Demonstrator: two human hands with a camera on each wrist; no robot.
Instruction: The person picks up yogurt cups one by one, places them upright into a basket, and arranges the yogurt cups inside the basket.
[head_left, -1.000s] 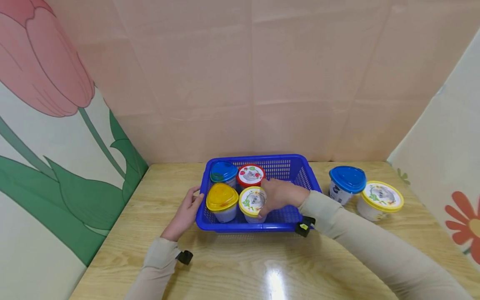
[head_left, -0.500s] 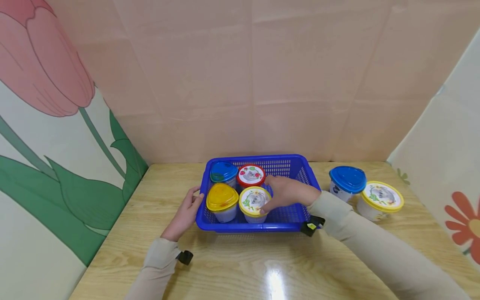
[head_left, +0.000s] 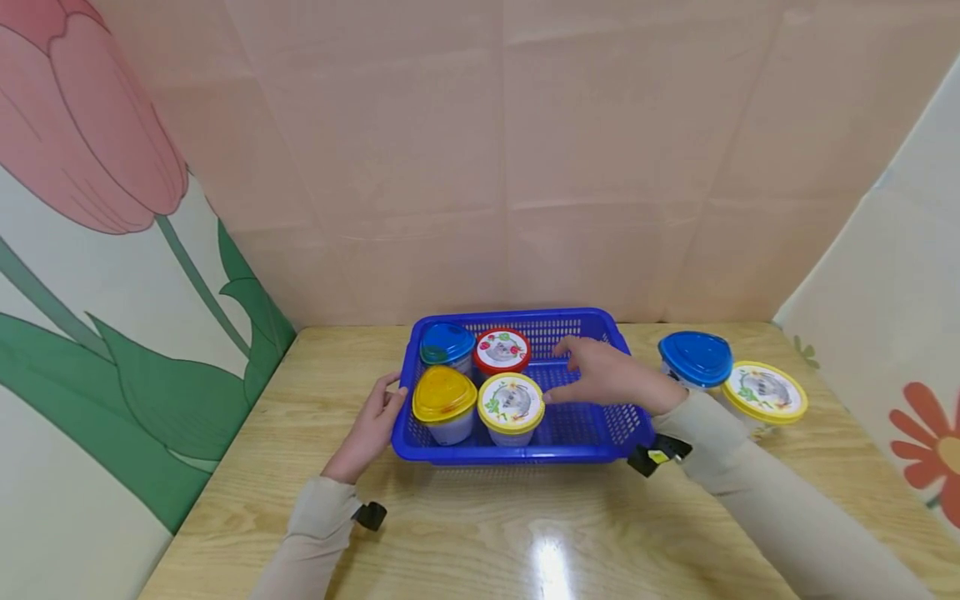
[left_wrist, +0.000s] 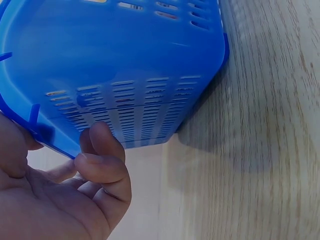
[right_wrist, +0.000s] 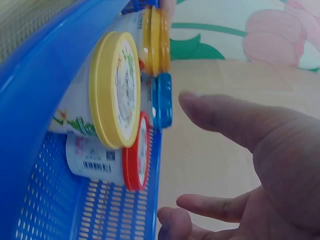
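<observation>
My left hand point(head_left: 369, 433) grips the left rim of a blue plastic basket point(head_left: 517, 455); the left wrist view has its fingers curled at the rim. Inside, on the left, stand a blue-lidded tub point(head_left: 447, 342), a red-lidded tub point(head_left: 502, 350), a tub with a rounded-triangle yellow lid point(head_left: 445, 395) and a round yellow-lidded tub point(head_left: 511, 402). Over the basket's right part hovers my right hand point(head_left: 618, 375), thumb and fingers spread, holding nothing. Its thumb point(right_wrist: 210, 112) is apart from the round yellow-lidded tub in the right wrist view.
To the right of the basket, on the wooden table point(head_left: 480, 533), are another blue-lidded tub point(head_left: 696, 357) and another round yellow-lidded tub point(head_left: 765, 390), partly behind the right forearm. A pinkish backdrop point(head_left: 495, 167) rises behind the table, with flowered panels at both sides.
My right hand has let go of the round yellow-lidded tub and drawn off to the right, its fingers spreading. The left hand and the basket stay put.
</observation>
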